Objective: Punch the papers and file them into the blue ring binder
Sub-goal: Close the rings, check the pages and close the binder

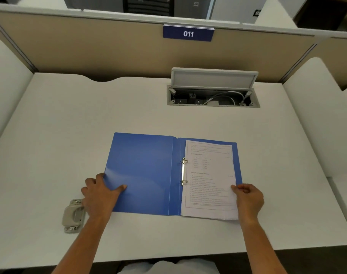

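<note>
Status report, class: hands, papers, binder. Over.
Left hand grips cover edge of open blue ring binder. Right hand pinches papers, seated on the rings. Hole punch clear, by left hand.

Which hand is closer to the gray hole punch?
Left. The left hand holds the left cover of the binder, just beside the hole punch. The right hand pinches the papers across the binder, far from it.

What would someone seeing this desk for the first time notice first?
An open blue binder lies on the desk, with papers on its right half beside the rings. The left hand holds the binder's left edge; the right hand pinches the papers' right edge. A hole punch sits by the left wrist.
</note>
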The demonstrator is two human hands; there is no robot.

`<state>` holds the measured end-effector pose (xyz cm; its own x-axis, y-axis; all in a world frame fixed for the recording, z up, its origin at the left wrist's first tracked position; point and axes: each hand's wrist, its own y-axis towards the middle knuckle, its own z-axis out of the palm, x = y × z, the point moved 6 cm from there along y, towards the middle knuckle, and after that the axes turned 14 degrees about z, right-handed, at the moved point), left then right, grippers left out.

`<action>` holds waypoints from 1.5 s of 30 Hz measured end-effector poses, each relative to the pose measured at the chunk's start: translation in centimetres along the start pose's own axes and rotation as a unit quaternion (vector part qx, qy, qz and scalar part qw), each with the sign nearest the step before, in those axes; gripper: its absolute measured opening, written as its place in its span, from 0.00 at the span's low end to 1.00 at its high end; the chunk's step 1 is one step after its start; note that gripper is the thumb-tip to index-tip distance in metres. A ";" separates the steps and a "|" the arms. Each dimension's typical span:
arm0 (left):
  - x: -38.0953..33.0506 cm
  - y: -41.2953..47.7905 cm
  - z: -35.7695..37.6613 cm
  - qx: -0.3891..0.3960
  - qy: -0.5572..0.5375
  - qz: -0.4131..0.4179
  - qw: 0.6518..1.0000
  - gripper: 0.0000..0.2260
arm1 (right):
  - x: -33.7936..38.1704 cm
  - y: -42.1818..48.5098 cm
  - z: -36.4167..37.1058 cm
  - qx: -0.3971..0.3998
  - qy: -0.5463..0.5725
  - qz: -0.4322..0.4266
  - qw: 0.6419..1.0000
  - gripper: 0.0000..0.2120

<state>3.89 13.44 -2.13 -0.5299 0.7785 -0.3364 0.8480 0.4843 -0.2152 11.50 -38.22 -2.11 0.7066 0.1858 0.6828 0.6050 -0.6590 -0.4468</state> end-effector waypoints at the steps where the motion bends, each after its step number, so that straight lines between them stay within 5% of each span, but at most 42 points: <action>1: 0.0 0.0 -0.1 -0.004 -0.001 0.005 1.000 0.43 | 0.2 -0.2 -0.1 -0.006 -0.011 -0.011 1.000 0.06; 12: 0.1 -0.4 0.2 0.003 -0.014 0.037 0.999 0.41 | 3.7 -2.7 -0.8 -0.062 -0.061 -0.109 0.990 0.05; 23: 0.2 -0.1 0.1 0.004 -0.012 0.066 0.998 0.40 | 13.0 -18.6 6.4 0.164 -0.028 -0.293 0.942 0.13; 35: 0.2 -0.1 0.3 0.006 0.015 0.075 0.997 0.40 | 7.8 -20.6 18.1 0.430 -0.024 -0.152 0.890 0.09; 38: 0.3 0.0 0.3 0.007 0.013 0.073 0.997 0.40 | 6.9 -16.5 13.9 0.338 0.035 -0.133 0.931 0.06; 41: 0.3 0.0 0.3 0.007 0.013 0.074 0.997 0.40 | 4.8 -10.6 6.9 0.106 0.055 -0.098 0.988 0.09; 43: 0.3 0.0 0.2 0.002 0.008 0.081 0.997 0.39 | 2.3 -6.6 3.0 -0.005 0.027 -0.043 0.999 0.14; 45: 0.3 0.0 0.1 -0.001 0.004 0.085 0.996 0.39 | -0.1 -3.4 1.1 -0.035 -0.024 0.021 0.999 0.22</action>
<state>3.69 13.62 -2.34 -0.3785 0.8524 -0.3608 0.9256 0.3461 -0.1534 9.75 -35.21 -1.32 0.7486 0.1904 0.6351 0.5482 -0.7164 -0.4315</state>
